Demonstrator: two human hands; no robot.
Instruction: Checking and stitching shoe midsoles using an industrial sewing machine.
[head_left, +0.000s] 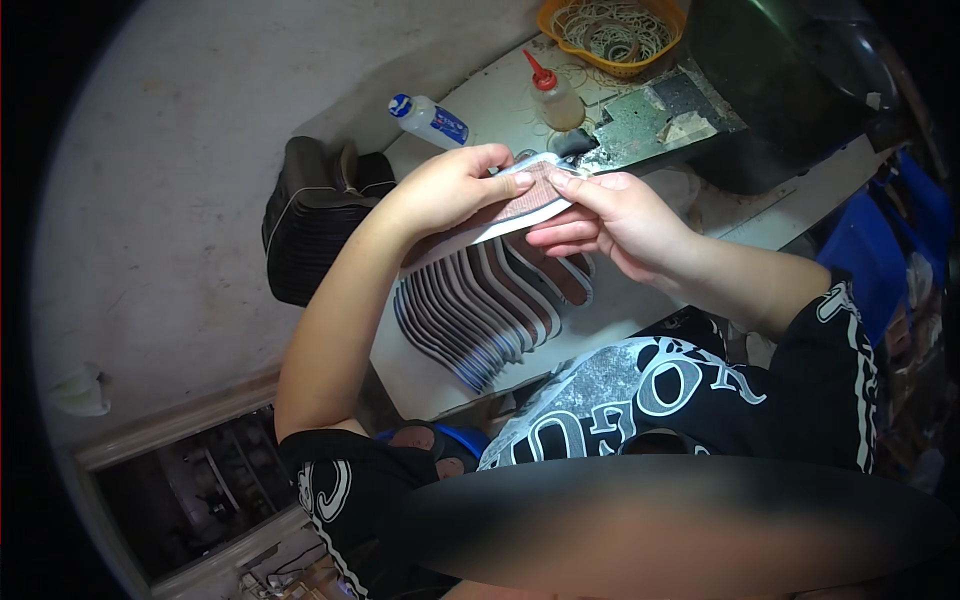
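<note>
Head view: both hands' fingers pinch one insole, hiding its tip.

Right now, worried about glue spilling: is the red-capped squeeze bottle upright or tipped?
Upright: the squeeze bottle stands on the worktable, its red nozzle pointing up.

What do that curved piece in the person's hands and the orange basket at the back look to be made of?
The curved brown white-edged piece looks like flexible fabric or foam sheet: thin, matte, bending between both hands. The orange basket looks like moulded plastic: glossy, slotted wall.
</note>
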